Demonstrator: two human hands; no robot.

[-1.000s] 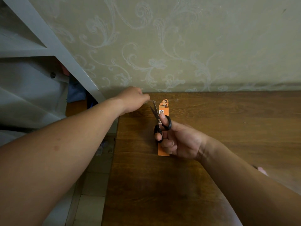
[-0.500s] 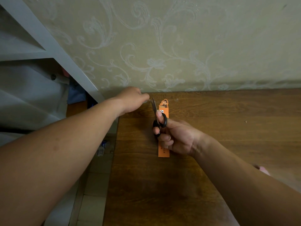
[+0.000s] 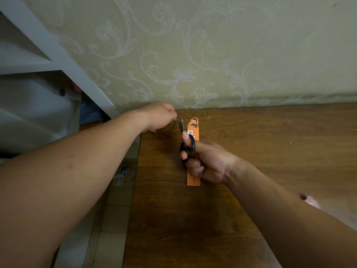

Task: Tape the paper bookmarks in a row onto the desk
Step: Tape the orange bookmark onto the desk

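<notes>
Left arm reaches toward 1 o'clock, left hand (image 3: 159,117) knuckles-up, fingertips pinched together. Right arm enters from 5 o'clock; right hand (image 3: 206,161) grips scissors (image 3: 181,125), thumb through a loop

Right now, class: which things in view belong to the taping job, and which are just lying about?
In use: orange bookmark, black-handled scissors in the right hand, wooden desk.
Lying about: pink object at far right, litter on the floor.

A narrow orange paper bookmark (image 3: 193,179), with a cartoon figure at its far end, lay flat on the dark brown wooden desk (image 3: 280,155), pointing toward the wall, near the desk's left edge.
</notes>
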